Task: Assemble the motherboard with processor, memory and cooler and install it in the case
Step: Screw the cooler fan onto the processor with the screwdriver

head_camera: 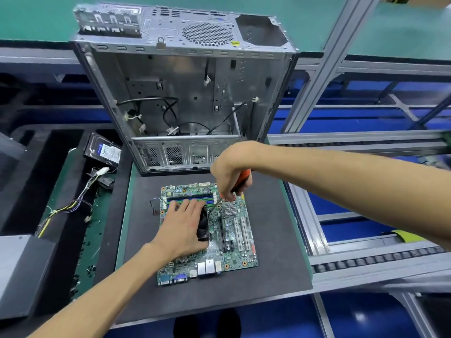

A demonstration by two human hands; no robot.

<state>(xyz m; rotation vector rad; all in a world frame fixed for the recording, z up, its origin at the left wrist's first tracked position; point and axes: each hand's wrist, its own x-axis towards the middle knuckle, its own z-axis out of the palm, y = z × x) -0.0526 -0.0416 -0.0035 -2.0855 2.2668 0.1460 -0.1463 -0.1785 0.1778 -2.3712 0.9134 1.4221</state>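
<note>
- Head camera view, looking down on a dark grey foam work mat point(268, 240) with a green rectangular motherboard point(231, 240) lying flat near its centre.
- Left hand point(185, 225) lies palm down on a black cooler fan point(203, 225) mounted on the board's left half; fingers are spread, nearly straight, pointing toward 12 o'clock, pressing rather than gripping.
- Green and blue memory slots point(190, 199) sit just beyond those fingertips, at 12 o'clock from the hand.
- Right hand point(229, 174) hovers above the board's far edge, at 1 o'clock from the left hand, fingers curled round an orange-handled screwdriver point(244, 179).
- Screwdriver's metal shaft slants down toward 7 o'clock, its tip at the cooler's upper right corner, just beside the left hand's fingertips.
- Small silver finned heatsink point(230, 209) lies at 3 o'clock from the cooler; long expansion slots point(240, 234) lie below it.
- Open silver metal computer case point(185, 93) stands at 12 o'clock behind the board, loose black cables inside.
- Black hard drive with a blue-and-white label point(105, 151) rests at 10 o'clock, off the mat.
- Bundle of coloured wires point(73, 203) trails at 9 o'clock.
</note>
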